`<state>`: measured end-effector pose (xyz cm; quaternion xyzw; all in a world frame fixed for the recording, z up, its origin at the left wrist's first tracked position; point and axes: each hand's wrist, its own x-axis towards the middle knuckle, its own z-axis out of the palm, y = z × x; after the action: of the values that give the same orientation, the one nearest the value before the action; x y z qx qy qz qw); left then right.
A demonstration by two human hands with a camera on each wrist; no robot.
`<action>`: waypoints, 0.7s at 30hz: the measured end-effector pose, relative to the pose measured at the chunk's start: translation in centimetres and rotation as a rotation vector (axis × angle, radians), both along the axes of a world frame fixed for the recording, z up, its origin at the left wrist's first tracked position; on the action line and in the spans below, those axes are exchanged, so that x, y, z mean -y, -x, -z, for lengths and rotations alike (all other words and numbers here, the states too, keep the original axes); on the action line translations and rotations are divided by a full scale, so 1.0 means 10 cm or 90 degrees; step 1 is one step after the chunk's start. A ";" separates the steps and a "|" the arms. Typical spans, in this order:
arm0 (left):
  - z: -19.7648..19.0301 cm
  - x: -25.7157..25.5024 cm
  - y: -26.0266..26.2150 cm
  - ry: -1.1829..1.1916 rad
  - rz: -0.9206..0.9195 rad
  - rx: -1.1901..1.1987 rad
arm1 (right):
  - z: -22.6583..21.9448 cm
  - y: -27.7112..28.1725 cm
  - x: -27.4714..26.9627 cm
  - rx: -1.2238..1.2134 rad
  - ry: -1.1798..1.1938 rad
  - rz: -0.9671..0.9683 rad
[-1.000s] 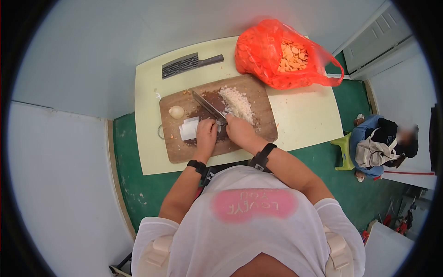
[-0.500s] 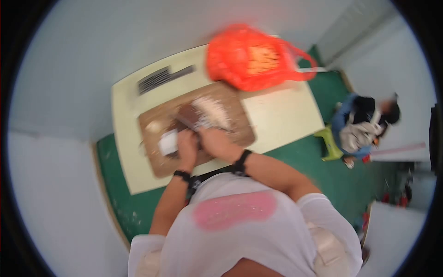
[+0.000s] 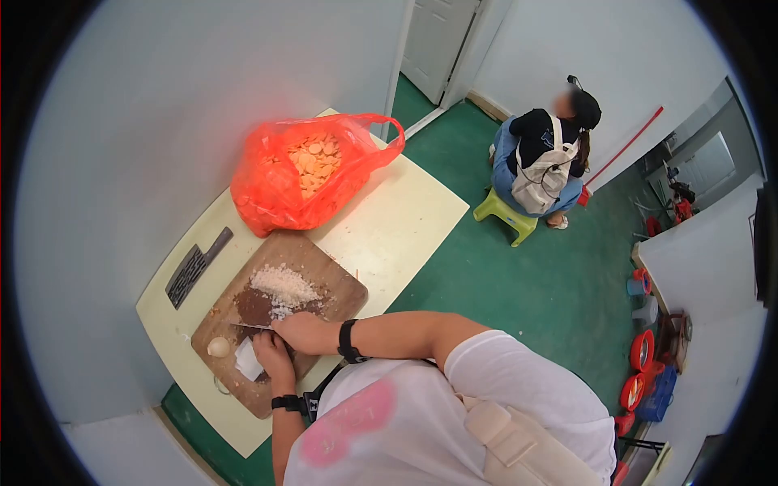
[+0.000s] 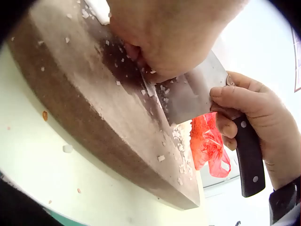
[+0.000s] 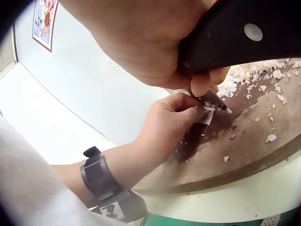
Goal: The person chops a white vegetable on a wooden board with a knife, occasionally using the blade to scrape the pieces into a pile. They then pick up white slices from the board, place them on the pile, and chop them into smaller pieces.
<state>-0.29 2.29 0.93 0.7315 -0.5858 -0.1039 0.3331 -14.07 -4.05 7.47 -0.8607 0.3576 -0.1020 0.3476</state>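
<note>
- Right hand [image 3: 301, 332]: its grip is closed around the black riveted handle [image 4: 248, 155] of a cleaver [image 4: 190, 96]. The thumb and forefinger sit forward at the root of the blade. That looks the sound place to hold it. The broad steel blade should be heavy and stiff, so control belongs near the blade, not at the handle's end.
- Left hand [image 3: 271, 355]: fingertips are curled and pinch a small white piece [image 5: 206, 116] against the blade's flat, down on the board. The piece looks firm but wet and is likely slippery. It is also small, so fingertips are best kept tucked behind the edge.
- Chopping board [image 3: 324, 274]: a thick wooden slab lying on the pale yellow surface [image 3: 397, 223]. A dark wet patch sits under the blade. I judge it heavy enough to stay put.
- On the board: a round pale bulb [image 3: 218, 347] just beside the left hand, and a heap of white mince [image 3: 281, 283] beyond the blade. The mince is loose and will scatter if swept.
- Farther off: a second dark cleaver [image 3: 194, 266] lies flat on the surface, and an orange plastic bag [image 3: 279, 182] holds orange slices.
</note>
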 end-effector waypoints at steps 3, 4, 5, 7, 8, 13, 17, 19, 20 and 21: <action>0.01 -0.03 -0.04 -0.023 0.004 -0.010 | 0.03 -0.05 -0.02 0.015 -0.007 0.019; 0.00 -0.01 -0.04 -0.034 0.011 -0.016 | 0.04 -0.06 -0.04 0.010 -0.009 0.011; 0.00 0.00 -0.04 -0.029 0.016 -0.013 | 0.04 -0.06 -0.03 0.006 -0.011 0.005; -0.11 -0.03 -0.01 -0.053 -0.016 -0.055 | 0.10 -0.08 -0.01 -0.001 -0.022 0.005; -0.11 -0.01 -0.02 -0.055 -0.014 -0.052 | 0.12 -0.08 -0.01 -0.009 -0.036 -0.002; 0.00 0.07 -0.08 -0.053 0.008 0.043 | 0.01 0.02 0.05 0.032 -0.019 0.033; 0.03 0.17 -0.08 -0.062 0.020 0.070 | -0.02 0.07 0.21 0.001 0.043 0.065; 0.02 0.24 -0.05 -0.062 0.020 0.064 | 0.05 0.10 0.28 -0.010 0.052 0.081; 0.01 0.24 -0.04 -0.062 0.020 0.064 | 0.08 0.10 0.29 -0.021 0.064 0.096; 0.00 0.24 -0.02 -0.069 0.017 0.063 | 0.06 0.11 0.28 -0.021 0.065 0.096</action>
<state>-0.11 -0.06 0.96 0.7448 -0.6048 -0.1036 0.2624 -15.21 -6.89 6.86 -0.8496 0.4213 -0.1319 0.2885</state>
